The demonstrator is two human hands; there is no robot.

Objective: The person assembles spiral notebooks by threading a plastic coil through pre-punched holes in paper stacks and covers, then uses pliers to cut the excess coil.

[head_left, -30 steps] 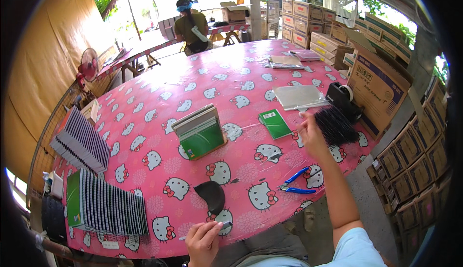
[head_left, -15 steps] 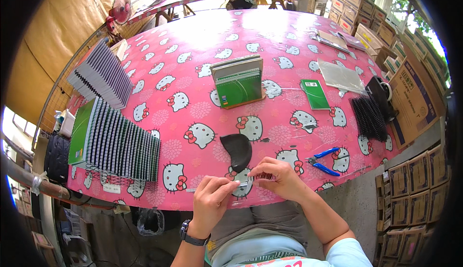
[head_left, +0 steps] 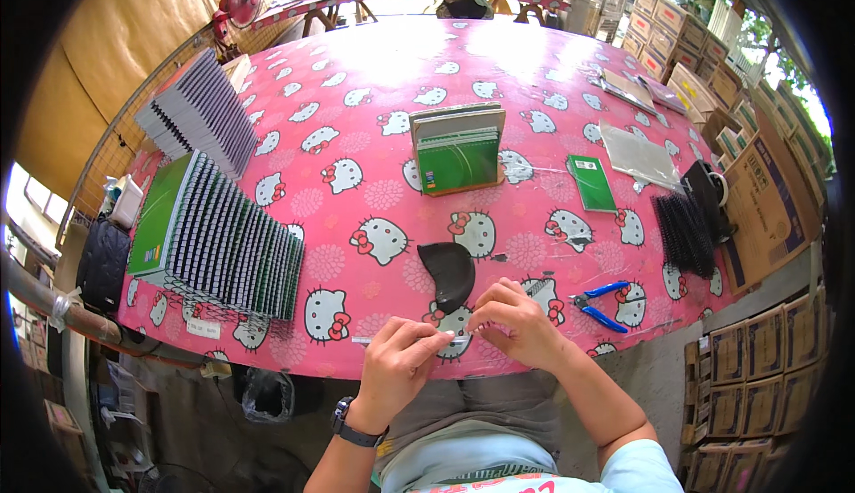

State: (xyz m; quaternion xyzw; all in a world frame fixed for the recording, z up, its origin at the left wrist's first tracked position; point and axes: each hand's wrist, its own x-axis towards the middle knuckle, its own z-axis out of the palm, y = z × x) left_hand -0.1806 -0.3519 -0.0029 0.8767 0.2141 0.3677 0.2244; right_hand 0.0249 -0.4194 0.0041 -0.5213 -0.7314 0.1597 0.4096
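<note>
A person stands at a broad desk [head_left: 307, 217] covered in pink cloth patterned with white cat faces, and I give directions from their two hands, with twelve o'clock straight ahead of them. The left hand [head_left: 401, 346] pinches a thin pale strip [head_left: 361, 340] between thumb and fingers, low over the near edge of the desk; one end pokes out to the left, the other toward the right hand [head_left: 512, 324]. That right hand has its fingertips drawn together just beside the strip's end, though I cannot tell whether they grasp anything. Just ahead at twelve lies a curved black piece [head_left: 452, 275]; farther out at twelve, a group of notebooks [head_left: 459, 162] stands upright, a green cover facing the person. Close to three rest blue-handled cutters [head_left: 601, 306], jaws apart. Between one and two lies a single green notebook [head_left: 595, 186], with clear plastic sheets [head_left: 639, 156] beyond it. At two sits a heap of black coils [head_left: 684, 235], near a large cardboard box [head_left: 768, 203]. Toward ten, a long row of spiral-bound green notebooks [head_left: 227, 248] leans in a stack, and behind it rises a second stack [head_left: 205, 114], pale-edged.
</note>
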